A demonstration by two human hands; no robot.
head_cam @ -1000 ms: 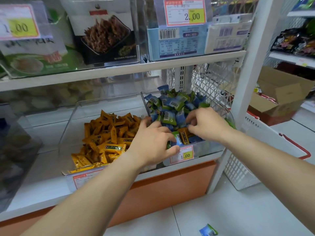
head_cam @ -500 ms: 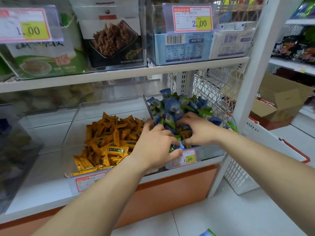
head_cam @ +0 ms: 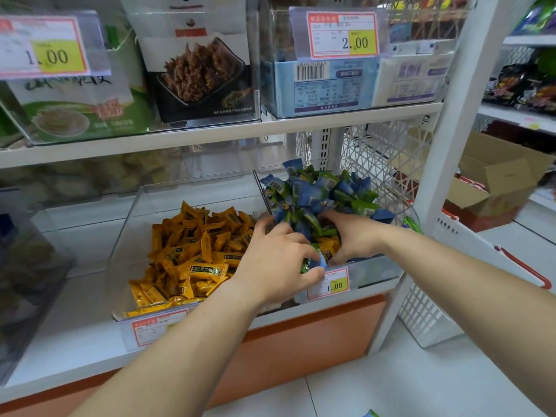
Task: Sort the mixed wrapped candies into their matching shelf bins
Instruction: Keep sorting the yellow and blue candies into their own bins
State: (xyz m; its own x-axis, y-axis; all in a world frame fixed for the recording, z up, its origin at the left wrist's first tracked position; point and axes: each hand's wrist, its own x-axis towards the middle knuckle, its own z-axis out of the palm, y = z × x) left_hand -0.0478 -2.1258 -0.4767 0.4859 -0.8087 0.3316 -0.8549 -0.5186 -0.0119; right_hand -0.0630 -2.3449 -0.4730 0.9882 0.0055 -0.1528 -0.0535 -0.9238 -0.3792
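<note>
Head view: two clear bins sit side by side on the lower shelf (head_cam: 75, 299). The left bin (head_cam: 192, 191) holds orange candies (head_cam: 186, 254) heaped toward its front lip, with its back half showing bare floor. The right bin (head_cam: 376, 270) holds blue and green candies (head_cam: 313, 194) piled above the rim, close to the wire mesh side panel (head_cam: 376, 152). The left hand (head_cam: 276, 260) reaches over the wall between the bins. Its grip is curled, thumb under and fingers over, pinching a blue-green candy (head_cam: 315, 262) just above the right bin's front edge and price tag (head_cam: 329, 285). The right hand (head_cam: 356, 236) is dug into the front of the right bin. Its fingertips are buried among the wrappers, so I cannot tell whether its grip holds anything. Stray orange candies (head_cam: 329, 247) lie between the two hands in the right bin. A green wrapper (head_cam: 411, 224) sits at the right rim. The upper shelf board (head_cam: 210, 133) overhangs the bins, leaving a gap above the piles. There is open shelf left of the orange bin. The white upright post (head_cam: 445, 145) closes the right side, with a white basket (head_cam: 436, 311) beyond it on the floor.
</note>
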